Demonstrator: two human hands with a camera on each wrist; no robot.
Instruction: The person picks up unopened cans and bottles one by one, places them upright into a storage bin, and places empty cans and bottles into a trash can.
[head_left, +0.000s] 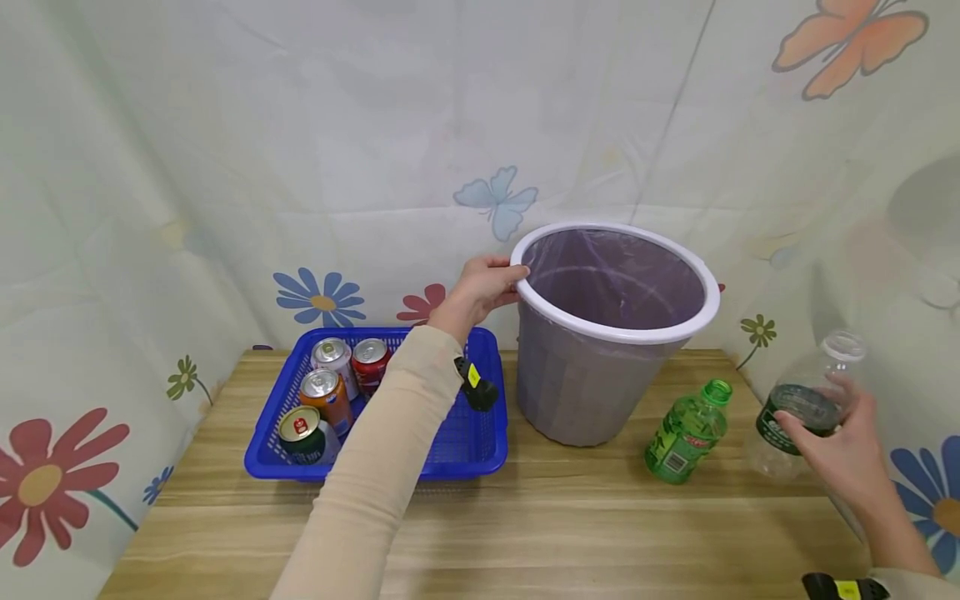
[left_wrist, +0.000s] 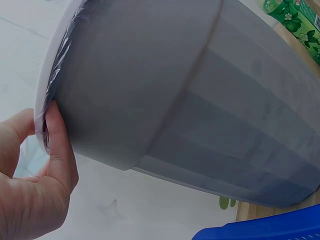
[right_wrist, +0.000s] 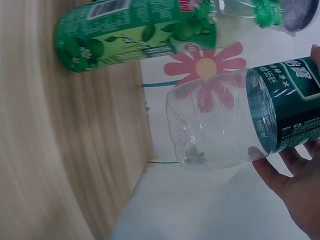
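My left hand [head_left: 487, 287] pinches the white rim of a grey trash bin [head_left: 577, 383] at its left side, thumb and fingers on either side of the rim in the left wrist view. The bin leans to the right and has a clear plastic liner. At the right, my right hand [head_left: 843, 442] grips a clear plastic bottle [right_wrist: 215, 125] with a dark green label around its middle. In the right wrist view its base hangs off the tabletop. Between bin and hand, a green plastic bottle [head_left: 686, 433] stands uncapped on the table.
A blue plastic basket [head_left: 468, 454] sits left of the bin, under my left forearm. Several drink cans [head_left: 322, 396] stand in its left part. The wooden table [head_left: 570, 525] has a flower-printed curtain [head_left: 375, 167] behind it and at both sides.
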